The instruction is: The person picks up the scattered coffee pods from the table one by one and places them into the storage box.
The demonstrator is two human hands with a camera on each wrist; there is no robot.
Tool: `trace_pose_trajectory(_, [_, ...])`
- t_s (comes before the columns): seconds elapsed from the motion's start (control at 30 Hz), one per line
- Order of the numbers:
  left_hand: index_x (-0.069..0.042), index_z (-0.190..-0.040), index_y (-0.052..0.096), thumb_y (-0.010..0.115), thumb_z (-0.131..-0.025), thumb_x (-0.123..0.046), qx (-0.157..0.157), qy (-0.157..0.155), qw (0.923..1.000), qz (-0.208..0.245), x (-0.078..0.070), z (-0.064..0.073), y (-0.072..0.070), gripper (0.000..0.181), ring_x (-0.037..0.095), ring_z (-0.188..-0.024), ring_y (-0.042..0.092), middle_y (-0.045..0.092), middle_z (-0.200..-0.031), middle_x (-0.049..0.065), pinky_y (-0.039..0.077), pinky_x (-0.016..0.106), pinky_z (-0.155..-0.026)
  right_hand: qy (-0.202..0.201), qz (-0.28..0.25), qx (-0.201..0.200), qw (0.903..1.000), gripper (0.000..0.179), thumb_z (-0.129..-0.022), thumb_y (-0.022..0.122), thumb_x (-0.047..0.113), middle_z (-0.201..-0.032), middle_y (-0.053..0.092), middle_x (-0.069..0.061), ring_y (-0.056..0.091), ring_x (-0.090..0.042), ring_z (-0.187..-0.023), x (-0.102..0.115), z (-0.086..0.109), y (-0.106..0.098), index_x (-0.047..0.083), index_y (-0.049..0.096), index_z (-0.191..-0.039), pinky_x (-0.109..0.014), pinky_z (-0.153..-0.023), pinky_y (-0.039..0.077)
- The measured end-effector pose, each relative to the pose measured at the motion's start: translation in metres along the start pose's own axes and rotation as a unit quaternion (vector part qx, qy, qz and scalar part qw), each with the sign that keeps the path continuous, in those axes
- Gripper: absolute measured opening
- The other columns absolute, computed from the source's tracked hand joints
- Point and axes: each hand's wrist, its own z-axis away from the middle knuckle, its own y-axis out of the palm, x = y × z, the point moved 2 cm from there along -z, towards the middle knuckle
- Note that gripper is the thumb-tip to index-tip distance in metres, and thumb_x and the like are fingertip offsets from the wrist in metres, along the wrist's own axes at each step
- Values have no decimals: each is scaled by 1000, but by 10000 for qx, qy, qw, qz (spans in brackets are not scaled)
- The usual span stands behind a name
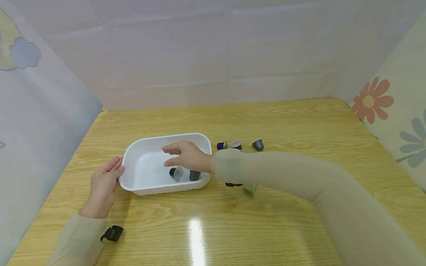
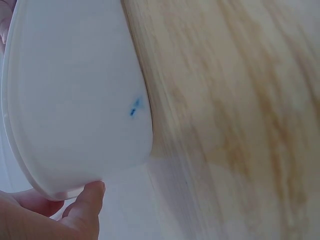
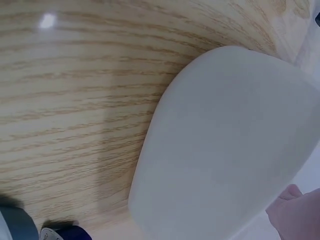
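Note:
A white plastic tub [image 1: 141,188] sits on the wooden table. My left hand [image 1: 105,185] grips its left end, thumb and fingers at the rim; the left wrist view shows the same hold against the tub's outer wall [image 2: 80,100]. Over the inside of the tub hovers my right hand [image 1: 189,155], thumb and fingers spread apart with nothing between them. Below it in the tub are a black coffee capsule [image 1: 177,174] on its side, pale lid outward, and a dark grey capsule [image 1: 194,175]. The right wrist view mostly shows the tub's outer side [image 3: 225,150].
Right of the tub lie a purple capsule [image 1: 221,145], a pale-lidded capsule [image 1: 236,144] and a dark grey capsule [image 1: 258,145]. A green capsule [image 1: 250,189] lies nearer, beside the right sleeve [image 1: 272,168], which may hide others. Patterned cloth walls surround the table [image 1: 269,234].

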Motion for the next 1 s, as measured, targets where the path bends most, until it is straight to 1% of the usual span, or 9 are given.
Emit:
trace_pose_trajectory(0.13, [-8,-152,27,47,-102,-4,6,-17,10000,34,0,-1,0,55,16,-137,35,31,-154,10,47,12,-80,-20,-73,-57,10000,52,-91,70,12,-140,54,-10,49,-21,-129,0,5,-7,1,52,-138,-28,-103,39])
trace_pose_trajectory(0.37, [-8,-153,27,48,-102,-5,0,-71,10000,62,1,-3,-2,55,16,-137,35,31,-153,10,47,13,-84,-17,-282,-126,9995,49,-91,69,8,-138,55,-13,50,-23,-128,-6,18,-22,-3,53,-136,-26,-101,41])
trace_pose_trajectory(0.53, [-8,-152,28,48,-102,-5,-39,-111,9999,92,1,-3,-2,55,15,-137,35,31,-153,9,46,13,-85,30,-339,-198,9992,49,-92,68,10,-139,54,-12,48,-23,-129,-11,34,-37,-2,53,-137,-30,-104,40])
trace_pose_trajectory(0.7, [-8,-152,27,47,-102,-5,-39,-80,9999,58,0,-1,-2,55,16,-137,35,31,-153,10,47,12,-83,61,-315,-356,9988,47,-92,69,12,-138,56,-10,49,-21,-128,-23,47,-51,0,55,-136,-33,-104,40])
trace_pose_trajectory(0.77, [-8,-153,27,47,-102,-5,-8,-62,10000,34,0,-1,-2,55,16,-137,35,31,-154,10,47,12,-83,70,-336,-422,9985,47,-92,69,11,-137,56,-10,50,-22,-128,-26,53,-55,-1,55,-135,-34,-104,40])
trace_pose_trajectory(0.9, [-8,-153,27,47,-102,-6,11,-103,9999,42,0,-1,-1,55,16,-138,34,30,-154,9,44,16,-91,59,-365,-506,9980,44,-91,69,7,-135,58,-13,51,-25,-127,-25,69,-61,-3,57,-132,-37,-105,39])
trace_pose_trajectory(1.0, [-8,-153,27,47,-102,-6,-8,-125,9999,52,0,-1,-1,55,15,-138,34,30,-154,9,39,21,-99,10,-276,-565,9980,41,-91,69,5,-133,59,-14,51,-26,-127,-27,80,-65,-4,59,-130,-41,-107,37])
